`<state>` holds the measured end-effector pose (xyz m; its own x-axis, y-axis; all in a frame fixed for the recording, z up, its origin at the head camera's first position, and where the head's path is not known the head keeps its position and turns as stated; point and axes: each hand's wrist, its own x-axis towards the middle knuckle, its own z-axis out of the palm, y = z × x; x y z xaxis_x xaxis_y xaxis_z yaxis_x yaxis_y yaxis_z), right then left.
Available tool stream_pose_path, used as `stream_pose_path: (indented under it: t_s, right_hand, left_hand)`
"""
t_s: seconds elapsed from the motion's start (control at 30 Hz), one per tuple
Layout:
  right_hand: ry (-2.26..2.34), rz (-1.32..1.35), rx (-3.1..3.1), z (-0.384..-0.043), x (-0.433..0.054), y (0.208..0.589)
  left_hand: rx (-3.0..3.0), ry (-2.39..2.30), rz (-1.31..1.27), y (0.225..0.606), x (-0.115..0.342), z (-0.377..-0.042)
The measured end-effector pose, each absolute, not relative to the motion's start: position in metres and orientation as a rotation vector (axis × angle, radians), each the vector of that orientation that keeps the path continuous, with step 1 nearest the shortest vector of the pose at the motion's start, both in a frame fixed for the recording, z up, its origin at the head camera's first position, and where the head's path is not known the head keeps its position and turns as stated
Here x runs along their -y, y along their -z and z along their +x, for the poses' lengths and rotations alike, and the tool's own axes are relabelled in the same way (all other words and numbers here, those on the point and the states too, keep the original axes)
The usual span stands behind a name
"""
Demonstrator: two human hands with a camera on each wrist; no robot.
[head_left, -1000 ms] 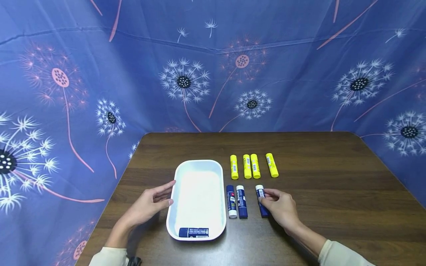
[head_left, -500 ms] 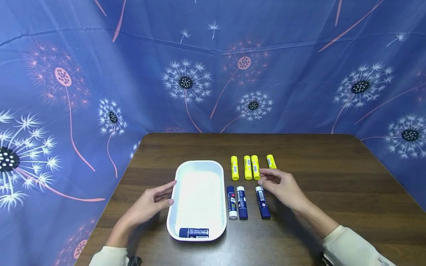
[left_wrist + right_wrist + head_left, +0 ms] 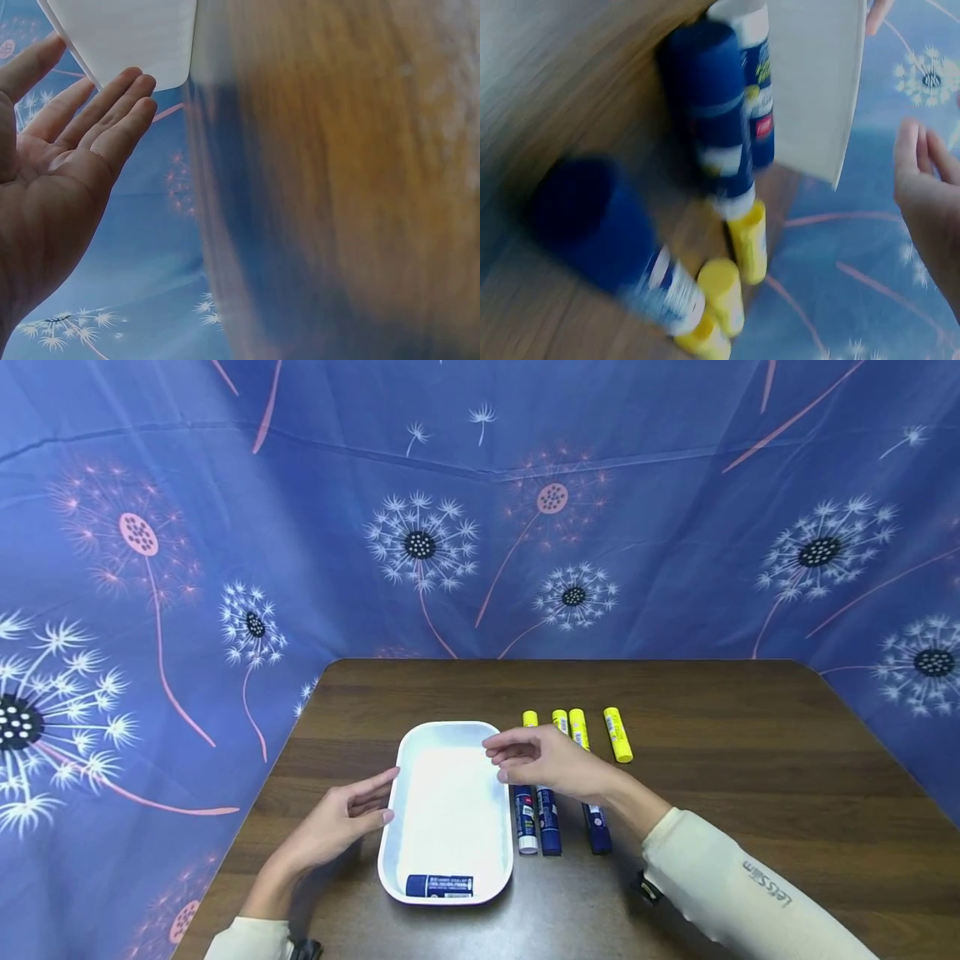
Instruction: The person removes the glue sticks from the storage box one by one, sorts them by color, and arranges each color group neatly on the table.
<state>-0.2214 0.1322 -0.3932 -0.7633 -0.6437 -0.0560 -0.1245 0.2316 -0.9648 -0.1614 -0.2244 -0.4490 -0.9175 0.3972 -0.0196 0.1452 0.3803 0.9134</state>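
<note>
My left hand [image 3: 343,817] rests its extended fingers against the left rim of a white tray [image 3: 450,810]; the left wrist view shows them fairly straight at the tray. A dark blue glue stick [image 3: 439,886] lies crosswise at the tray's near end. My right hand [image 3: 551,764] hovers at the tray's right rim, fingers loosely bent and holding nothing. Below it lie blue-and-white glue sticks: one [image 3: 527,827] beside the tray with its white end nearest me, another [image 3: 549,827] alongside, and a third [image 3: 597,831] farther right. The hand and forearm partly cover them.
Several yellow glue sticks lie in a row behind the blue ones; the rightmost yellow glue stick [image 3: 618,737] is fully visible, the others partly covered by my right hand. A brown wooden table [image 3: 750,777] bears everything. A blue flowered cloth [image 3: 480,527] hangs behind it.
My right hand has left the rightmost blue glue stick, lifted past the yellow ones and moved left to the tray's right rim. My left hand keeps its place at the tray.
</note>
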Motion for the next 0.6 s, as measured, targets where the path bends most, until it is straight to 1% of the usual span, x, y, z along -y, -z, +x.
stream_pose_path:
  t_s: [0.3, 0.47, 0.6]
  right_hand:
    - [1.203, -1.020, -1.803, -0.224, -0.077, 0.401]
    - [1.041, -1.046, -1.712, -0.222, -0.049, 0.409]
    - [0.966, -1.031, -1.695, -0.221, -0.036, 0.419]
  left_hand:
    - [-2.422, -1.529, 0.491, 0.449, 0.225, -0.162]
    - [-2.427, -1.528, 0.473, 0.448, 0.225, -0.162]
    - [-2.431, -1.534, 0.463, 0.448, 0.225, -0.162]
